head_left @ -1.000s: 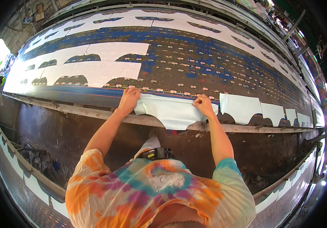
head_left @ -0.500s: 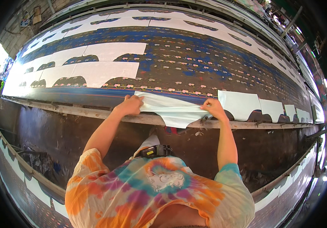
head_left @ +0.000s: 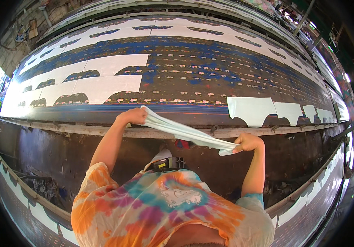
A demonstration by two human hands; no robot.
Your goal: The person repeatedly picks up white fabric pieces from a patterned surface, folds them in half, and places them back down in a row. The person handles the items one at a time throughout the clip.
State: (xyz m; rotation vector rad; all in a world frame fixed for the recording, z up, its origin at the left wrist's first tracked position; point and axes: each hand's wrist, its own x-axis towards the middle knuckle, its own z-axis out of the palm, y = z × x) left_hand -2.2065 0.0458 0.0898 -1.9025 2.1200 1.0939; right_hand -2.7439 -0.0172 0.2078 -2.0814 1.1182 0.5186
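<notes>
A white fabric piece [head_left: 181, 131] is stretched slantwise between my hands, bunched into a narrow band. My left hand [head_left: 135, 116] grips its upper left end above the front edge of the long table [head_left: 177, 108]. Lower and nearer to me, my right hand [head_left: 249, 142] pinches the other end, in front of the table's edge. Fingers of both hands are closed on the cloth. To the right, a cut white fabric panel [head_left: 251, 110] with a curved notch lies flat along the table's near side, beside several similar panels.
Two rows of white panels [head_left: 107, 88] cover the table's left part. Other panels [head_left: 177, 32] line its far side. A raised rail [head_left: 82, 129] runs along the near edge. Behind me stands another table with a rail [head_left: 29, 185] and white pieces. Small printed marks dot the dark tabletop.
My right hand has moved toward me and slightly right, drawing its end of the fabric down off the table. The cloth has gone from a partly spread shape to a narrow slanted band.
</notes>
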